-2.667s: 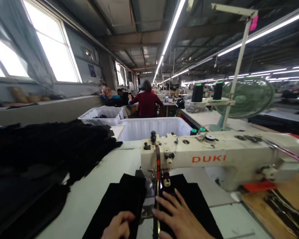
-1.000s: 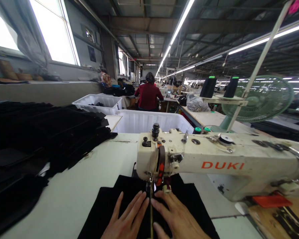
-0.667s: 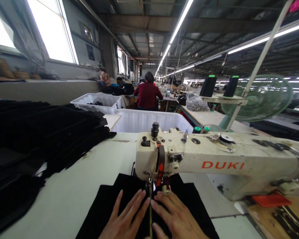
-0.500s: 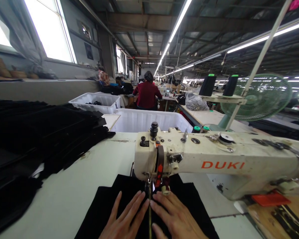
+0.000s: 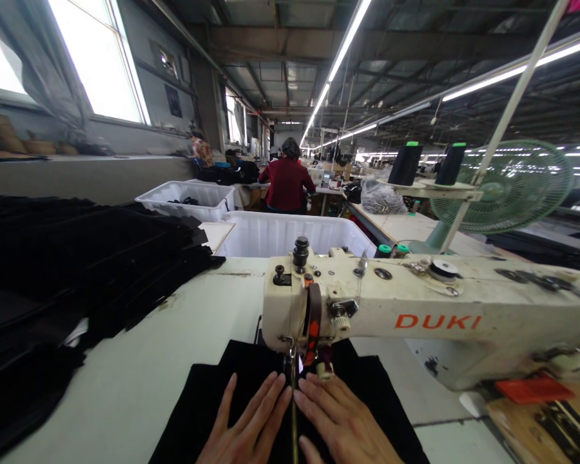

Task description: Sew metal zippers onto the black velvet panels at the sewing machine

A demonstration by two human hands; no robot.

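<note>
Black cloth [image 5: 188, 406]: flat on the white tabletop [image 5: 229, 296], under both your hands, far part beneath the head of the sewing machine [image 5: 367, 316].
Brass-coloured strip [image 5: 294, 425]: narrow, straight, runs up between your hands to the presser foot [image 5: 292, 354].
Left hand [image 5: 246, 425]: palm down on the cloth left of the strip, fingers extended, outer one splayed wide. Nothing gripped.
Right hand [image 5: 343, 419]: palm down on the other side, fingers close together, thumb apart and near the strip. You're pressing, not pinching.
Cloth handling: looks light, soft, matte. Should slide easily and not break, but uneven pressure could ruck or skew it.
Strip handling: probably stiffer and slicker than the cloth, so it may creep sideways if only one hand steadies it.
Hold points: flat fingertips either side, just beside the strip, equal pressure; outer cloth edges suit turning. Tips are near the presser foot, so mind the gap.
Layers: black on black, can't tell if it's one piece or two.
Dark stack [image 5: 87, 264]: piled at your left, well apart from your left hand.
White tub [image 5: 294, 233]: behind the machine head.
Bench ahead: a person [image 5: 289, 183] in dark red sits with their back to you.
</note>
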